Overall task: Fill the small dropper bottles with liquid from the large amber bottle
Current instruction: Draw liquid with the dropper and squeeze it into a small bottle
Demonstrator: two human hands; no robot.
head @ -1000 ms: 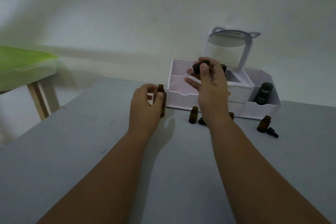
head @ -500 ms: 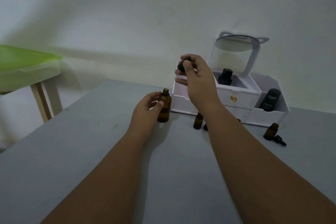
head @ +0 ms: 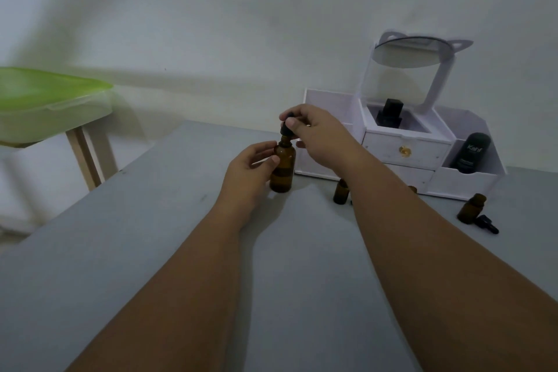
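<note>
**Dropper at the mouth of the big bottle**

The large amber bottle [head: 283, 169] stands upright on the grey table [head: 151, 251], just in front of the white drawer organiser [head: 407, 149]. The left hand [head: 250, 166] grasps its shoulder from nine o'clock, thumb and fingers curled round the glass. The right hand [head: 317, 133] comes in from three o'clock and pinches the black dropper cap [head: 284, 129] right at the neck.

The step looks like drawing liquid up. To do it well, the left hand should keep the bottle planted and vertical while the dropper goes straight down the neck. The bulb should be squeezed before the tip is submerged and released slowly. The lift should then clear the rim cleanly before the dropper travels to the open small dropper bottle [head: 341, 191] at four o'clock. A second small bottle [head: 472, 208] stands farther out, also at four o'clock, with a loose dropper cap [head: 486, 223] touching it.

The glass pipette itself cannot be seen, so its depth in the neck is unclear. Dim light and dark glass hide every liquid level. A third small bottle [head: 412, 189] shows only as a sliver behind the right forearm.
</note>
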